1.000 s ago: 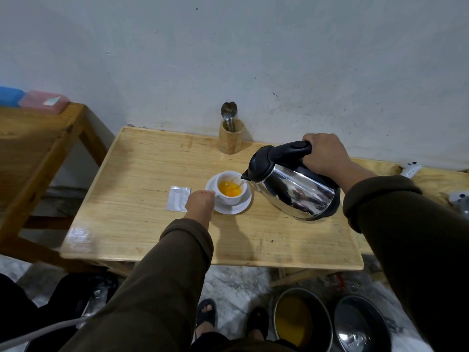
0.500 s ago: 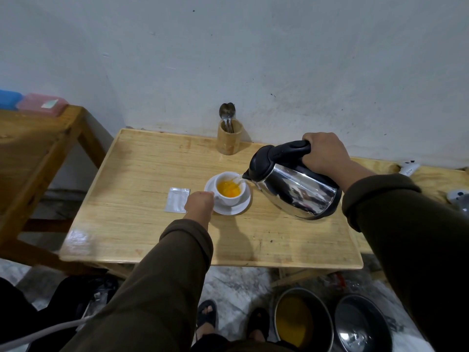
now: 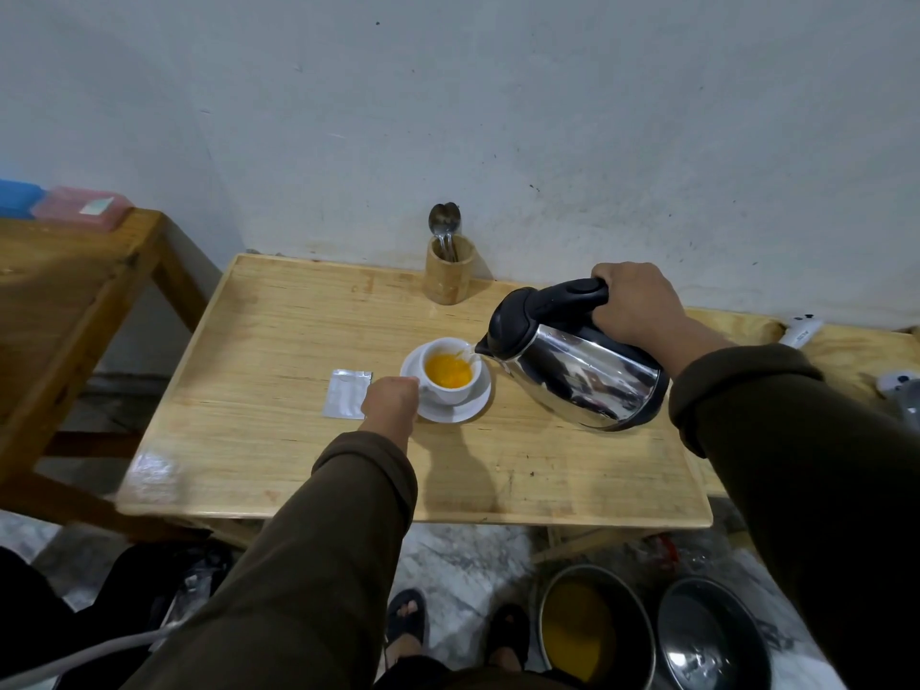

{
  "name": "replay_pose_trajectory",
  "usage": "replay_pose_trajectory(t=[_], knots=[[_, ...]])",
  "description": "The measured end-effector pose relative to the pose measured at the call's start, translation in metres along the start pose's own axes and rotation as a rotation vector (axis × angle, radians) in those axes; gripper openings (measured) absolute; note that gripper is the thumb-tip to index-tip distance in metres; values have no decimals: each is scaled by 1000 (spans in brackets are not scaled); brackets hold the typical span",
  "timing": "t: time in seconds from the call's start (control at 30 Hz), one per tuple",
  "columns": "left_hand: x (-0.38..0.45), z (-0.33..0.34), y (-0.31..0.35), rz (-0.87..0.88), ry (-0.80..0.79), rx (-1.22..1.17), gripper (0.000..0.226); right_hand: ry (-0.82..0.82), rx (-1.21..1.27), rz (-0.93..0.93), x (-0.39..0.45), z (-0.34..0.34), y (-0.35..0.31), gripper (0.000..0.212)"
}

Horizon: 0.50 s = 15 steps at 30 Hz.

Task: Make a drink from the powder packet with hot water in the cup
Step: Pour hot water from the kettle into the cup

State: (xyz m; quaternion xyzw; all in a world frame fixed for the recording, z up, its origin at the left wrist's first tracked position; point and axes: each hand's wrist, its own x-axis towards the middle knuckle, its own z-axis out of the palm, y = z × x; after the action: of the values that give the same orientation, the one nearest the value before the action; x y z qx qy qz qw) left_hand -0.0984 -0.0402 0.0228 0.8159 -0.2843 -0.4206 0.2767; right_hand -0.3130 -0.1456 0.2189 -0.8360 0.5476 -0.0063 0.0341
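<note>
Water runs in a thin stream from the spout of the shiny steel kettle with the black lid and handle (image 3: 572,371) into the small white ceramic cup (image 3: 449,371), which is filled with orange liquid. The cup stands on a round white saucer (image 3: 450,413) near the middle of the low table of light wood (image 3: 279,341). I see my right hand (image 3: 634,303) clenched around the black handle; it holds the kettle tilted with the spout down toward the left, above the right half of the table, and the spout is just over the right rim of the cup.

My left hand (image 3: 391,403) is at the left side of the cup, closed, with the knuckles turned to me. It touches the cup where the handle should be, but the fingers are hidden, so I cannot tell if they truly grip it.

Just left of this hand the silver powder packet (image 3: 347,400) lies flat on the table, near the saucer but apart from it. At the back edge of the table, against the grey wall, stands a round wooden holder (image 3: 448,276) with metal spoons (image 3: 444,224) inside, upright.
</note>
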Motion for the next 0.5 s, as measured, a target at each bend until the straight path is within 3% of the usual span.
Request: replay_pose_trajectory(t=[0.17, 0.2, 0.3, 0.47, 0.5], knots=[[0, 1, 2, -61, 43, -115, 42, 17, 18, -24, 0, 5, 4, 14], [-2, 2, 4, -127, 62, -227, 41, 19, 27, -21, 0, 6, 6, 14], [-5, 6, 7, -69, 55, -161, 39, 22, 88, -8, -2, 7, 12, 13], [-22, 4, 14, -184, 118, -160, 47, 50, 159, -2, -7, 9, 22, 13], [-20, 6, 8, -129, 121, -130, 45, 59, 167, 4, -9, 10, 24, 13]])
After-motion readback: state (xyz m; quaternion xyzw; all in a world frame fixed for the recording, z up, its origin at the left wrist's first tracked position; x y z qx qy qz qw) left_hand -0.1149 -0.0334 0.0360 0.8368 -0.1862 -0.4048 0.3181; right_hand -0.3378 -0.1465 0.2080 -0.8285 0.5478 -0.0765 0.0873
